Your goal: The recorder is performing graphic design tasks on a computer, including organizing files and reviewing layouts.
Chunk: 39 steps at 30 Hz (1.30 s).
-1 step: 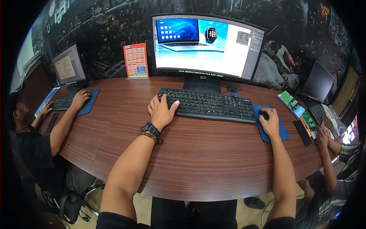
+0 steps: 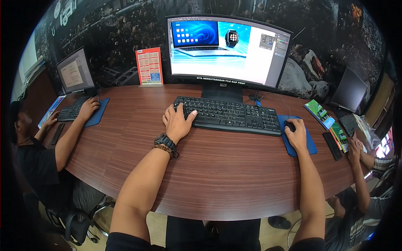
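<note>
My left hand (image 2: pixel 177 122) rests on the left end of a black keyboard (image 2: pixel 226 113), fingers spread over the keys and thumb out to the side. A dark wristwatch (image 2: pixel 161 139) and a beaded bracelet (image 2: pixel 164 149) are on that wrist. On a blue mouse pad (image 2: pixel 310 144) to the keyboard's right, my right hand (image 2: pixel 296 134) is curled over a black computer mouse (image 2: pixel 289 125), partly hidden by the fingers. Beyond the keyboard stands a curved monitor (image 2: pixel 259 54), its screen showing a laptop and a smartwatch picture inside an editing window.
A red and white desk calendar (image 2: pixel 149 67) stands left of the monitor. Far left, a person (image 2: pixel 35 159) works at another keyboard (image 2: pixel 69 113) and monitor (image 2: pixel 76 71). On the right lie green leaflets (image 2: pixel 318 113) and a black bar-shaped object (image 2: pixel 332 146), near another person's hands (image 2: pixel 356 150).
</note>
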Available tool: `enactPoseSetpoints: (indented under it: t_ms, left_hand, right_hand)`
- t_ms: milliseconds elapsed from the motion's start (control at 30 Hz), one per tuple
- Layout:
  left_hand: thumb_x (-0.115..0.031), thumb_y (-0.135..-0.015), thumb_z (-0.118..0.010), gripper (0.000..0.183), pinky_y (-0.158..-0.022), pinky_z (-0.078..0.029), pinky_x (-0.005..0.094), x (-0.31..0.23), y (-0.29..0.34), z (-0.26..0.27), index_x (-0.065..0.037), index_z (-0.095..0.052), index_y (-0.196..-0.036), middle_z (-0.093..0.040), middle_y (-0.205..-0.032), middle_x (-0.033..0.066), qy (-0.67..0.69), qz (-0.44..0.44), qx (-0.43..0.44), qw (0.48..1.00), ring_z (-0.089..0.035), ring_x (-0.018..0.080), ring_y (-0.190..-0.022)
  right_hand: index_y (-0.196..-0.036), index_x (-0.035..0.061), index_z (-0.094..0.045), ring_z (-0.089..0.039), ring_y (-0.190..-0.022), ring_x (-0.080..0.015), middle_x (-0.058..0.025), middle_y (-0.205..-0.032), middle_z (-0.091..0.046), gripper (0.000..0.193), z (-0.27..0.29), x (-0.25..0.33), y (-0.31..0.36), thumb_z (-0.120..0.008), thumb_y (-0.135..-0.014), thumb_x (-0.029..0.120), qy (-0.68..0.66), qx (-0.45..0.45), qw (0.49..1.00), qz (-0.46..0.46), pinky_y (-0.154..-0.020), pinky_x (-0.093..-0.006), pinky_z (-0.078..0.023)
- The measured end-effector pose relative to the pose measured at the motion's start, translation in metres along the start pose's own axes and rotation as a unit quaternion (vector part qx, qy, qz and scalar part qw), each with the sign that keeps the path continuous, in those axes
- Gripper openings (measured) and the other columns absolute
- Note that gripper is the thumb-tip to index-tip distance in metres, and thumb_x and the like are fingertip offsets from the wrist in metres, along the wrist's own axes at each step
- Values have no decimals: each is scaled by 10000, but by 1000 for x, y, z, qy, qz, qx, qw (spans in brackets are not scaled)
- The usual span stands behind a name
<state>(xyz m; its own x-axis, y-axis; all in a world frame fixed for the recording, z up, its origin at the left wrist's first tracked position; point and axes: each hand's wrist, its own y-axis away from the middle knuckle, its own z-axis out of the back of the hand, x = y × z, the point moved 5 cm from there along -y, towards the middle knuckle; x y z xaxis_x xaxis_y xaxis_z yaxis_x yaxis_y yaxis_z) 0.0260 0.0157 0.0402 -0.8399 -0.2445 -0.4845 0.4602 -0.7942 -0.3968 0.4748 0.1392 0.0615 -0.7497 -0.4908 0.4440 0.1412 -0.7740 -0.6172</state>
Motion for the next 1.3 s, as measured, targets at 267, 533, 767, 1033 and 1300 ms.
enactPoseSetpoints:
  t_ms: [267, 533, 767, 1033, 1300]
  left_hand:
    - [-549, -951, -569, 760, -1142, -157, 590, 2, -1, -2, 21, -443, -1438, -324, -1473, 329, 18, -12, -7, 1000, -257, 464, -1398]
    - [-548, -949, -572, 759, -1144, -153, 591, 4, -1, -3, 21, -447, -1435, -322, -1474, 330, 17, -12, -8, 1000, -257, 462, -1399]
    - [-451, -954, -609, 620, -1139, -196, 589, -5, 2, 5, 34, -546, -1335, -385, -1451, 299, -12, -43, -65, 997, -302, 437, -1383]
    - [-32, -872, -607, 176, -998, -463, 464, -11, 2, 14, 54, -710, -987, -560, -1285, 246, -7, -101, -128, 987, -524, 406, -1187]
    - [-20, -873, -597, 142, -965, -488, 460, -11, 3, 15, 42, -705, -941, -562, -1256, 222, -10, -79, -108, 991, -542, 402, -1147]
  right_hand:
    - [-1063, 40, -692, -588, -1079, -349, -149, -1112, -598, 303, -1, 0, 0, -673, -788, 164, 1, 1, 1000, -5, -952, -423, -474]
    - [-1072, 45, -689, -587, -1084, -353, -149, -1122, -599, 306, -1, -1, 0, -677, -788, 159, 4, 3, 1000, -3, -953, -426, -473]
    - [-1073, 45, -692, -589, -1082, -353, -155, -1128, -597, 308, -2, -3, -1, -680, -788, 163, 4, 3, 1000, 1, -952, -424, -474]
    - [-1074, 41, -695, -592, -1076, -352, -156, -1120, -598, 316, 0, -3, -2, -682, -788, 175, -6, 8, 1000, -1, -941, -423, -480]
    - [-1080, 39, -697, -596, -1071, -353, -158, -1118, -599, 325, 1, 1, -1, -677, -789, 182, -7, 14, 1000, -1, -935, -425, -483]
